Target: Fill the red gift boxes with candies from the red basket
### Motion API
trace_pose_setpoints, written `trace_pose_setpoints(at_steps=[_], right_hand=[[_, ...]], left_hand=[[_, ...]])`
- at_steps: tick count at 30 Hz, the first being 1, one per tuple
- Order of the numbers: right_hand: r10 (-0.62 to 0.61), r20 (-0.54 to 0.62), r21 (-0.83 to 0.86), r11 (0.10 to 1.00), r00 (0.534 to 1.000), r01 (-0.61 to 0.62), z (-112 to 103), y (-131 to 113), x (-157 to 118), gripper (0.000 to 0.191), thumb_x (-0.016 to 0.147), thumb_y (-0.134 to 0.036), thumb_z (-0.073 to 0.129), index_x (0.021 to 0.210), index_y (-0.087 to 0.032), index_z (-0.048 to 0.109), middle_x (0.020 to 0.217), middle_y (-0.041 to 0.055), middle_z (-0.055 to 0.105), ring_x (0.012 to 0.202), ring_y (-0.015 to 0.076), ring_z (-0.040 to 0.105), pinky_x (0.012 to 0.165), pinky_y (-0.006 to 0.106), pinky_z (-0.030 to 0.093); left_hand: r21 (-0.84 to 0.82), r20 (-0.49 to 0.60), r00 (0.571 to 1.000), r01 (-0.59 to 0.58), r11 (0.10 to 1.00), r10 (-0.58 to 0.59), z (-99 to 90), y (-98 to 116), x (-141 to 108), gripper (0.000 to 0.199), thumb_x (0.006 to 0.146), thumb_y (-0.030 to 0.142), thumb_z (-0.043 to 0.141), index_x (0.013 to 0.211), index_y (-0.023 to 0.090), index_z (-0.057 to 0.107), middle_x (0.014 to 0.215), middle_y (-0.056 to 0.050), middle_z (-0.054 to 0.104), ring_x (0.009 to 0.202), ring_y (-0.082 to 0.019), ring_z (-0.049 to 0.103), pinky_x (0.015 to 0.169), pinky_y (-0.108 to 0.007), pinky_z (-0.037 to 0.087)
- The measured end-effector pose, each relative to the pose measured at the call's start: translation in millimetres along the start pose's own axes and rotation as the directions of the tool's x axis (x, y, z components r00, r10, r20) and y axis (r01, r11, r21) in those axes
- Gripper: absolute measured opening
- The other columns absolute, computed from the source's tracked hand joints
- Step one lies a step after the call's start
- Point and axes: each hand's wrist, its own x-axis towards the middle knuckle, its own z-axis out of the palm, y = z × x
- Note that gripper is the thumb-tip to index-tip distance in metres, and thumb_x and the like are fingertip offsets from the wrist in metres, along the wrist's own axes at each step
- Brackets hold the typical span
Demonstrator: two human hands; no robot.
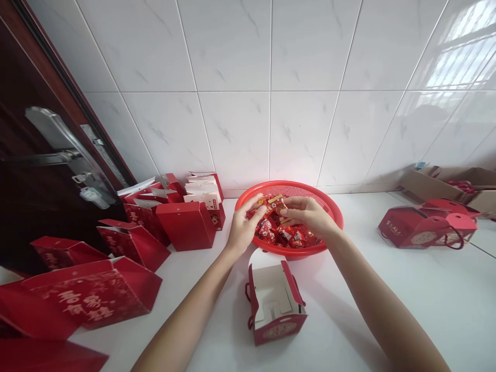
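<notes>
Both hands are over a round red plastic basket [334, 211] that holds many red-wrapped sweets [267, 232]. Between them is a red and gold wrapped sweet [276, 204]. My left hand [246, 221] pinches its left side with thumb and fingers. On the other side, my right hand [308, 213] has its fingers closed at the sweet's right end. Nearer to me, between my forearms, a small dark red gift box [277, 330] stands with its top open. Its white inside shows nothing in it, and cord handles hang at its sides.
Several red bags and boxes [186, 227] stand at the left, beside a dark door [23, 196] with a metal handle. Closed red gift boxes [411, 227] and a cardboard carton [416, 183] are at the right. A tiled wall [232, 124] rises behind the basket.
</notes>
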Motion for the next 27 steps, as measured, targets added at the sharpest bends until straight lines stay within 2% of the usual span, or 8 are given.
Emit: trace_pose_setpoints(at_steps=[5,10,18,23,27], right_hand=[[-0.035,-0.016,-0.064,0.997,0.999,0.034,1.6,-1.0,-1.0,0.031,0.071,-0.034,0.085,0.094,-0.017,0.074,0.092,0.0045,0.074,0.081,0.0177,0.071,0.074,0.032,0.063],[-0.058,-0.038,-0.146,0.988,0.998,0.052,2.2,-3.3,-2.7,0.030,0.075,-0.039,0.082,0.094,-0.017,0.077,0.096,0.0066,0.072,0.086,0.0182,0.067,0.068,0.027,0.059],[-0.014,0.036,-0.173,0.985,0.999,0.020,4.0,-5.6,-3.9,0.029,0.075,-0.041,0.080,0.086,-0.015,0.075,0.084,0.0048,0.069,0.076,0.0171,0.066,0.063,0.028,0.056],[-0.073,0.007,-0.194,0.978,0.997,0.073,-0.2,-10.9,-8.0,0.027,0.074,-0.039,0.081,0.085,-0.017,0.072,0.082,0.0039,0.071,0.077,0.0184,0.068,0.070,0.031,0.056],[-0.154,-0.024,-0.142,0.978,0.988,0.149,-9.3,-25.8,-16.4,0.028,0.072,-0.037,0.082,0.091,-0.019,0.072,0.092,0.0060,0.075,0.081,0.0209,0.070,0.072,0.035,0.057]], left_hand=[[-0.065,0.028,1.000,0.003,0.998,-0.001,0.1,-0.7,0.7,0.045,0.082,0.042,0.072,0.123,0.024,0.067,0.127,-0.009,0.069,0.119,-0.027,0.064,0.097,-0.038,0.054],[-0.059,0.027,0.999,-0.033,0.998,0.035,0.7,0.2,0.7,0.039,0.081,0.038,0.073,0.115,0.021,0.067,0.123,-0.009,0.070,0.117,-0.025,0.064,0.100,-0.038,0.052],[-0.044,0.011,1.000,0.000,0.999,0.001,0.1,1.0,-0.7,0.045,0.076,0.038,0.077,0.116,0.021,0.067,0.118,-0.009,0.072,0.118,-0.026,0.064,0.099,-0.039,0.052],[-0.126,0.087,0.993,0.090,0.988,-0.079,-0.9,15.5,-3.3,0.049,0.075,0.041,0.078,0.119,0.020,0.069,0.119,-0.010,0.071,0.118,-0.027,0.063,0.101,-0.041,0.052],[-0.179,0.135,0.988,0.093,0.979,-0.070,-5.7,36.8,-6.1,0.046,0.077,0.041,0.078,0.118,0.021,0.071,0.124,-0.009,0.069,0.118,-0.028,0.064,0.100,-0.042,0.053]])
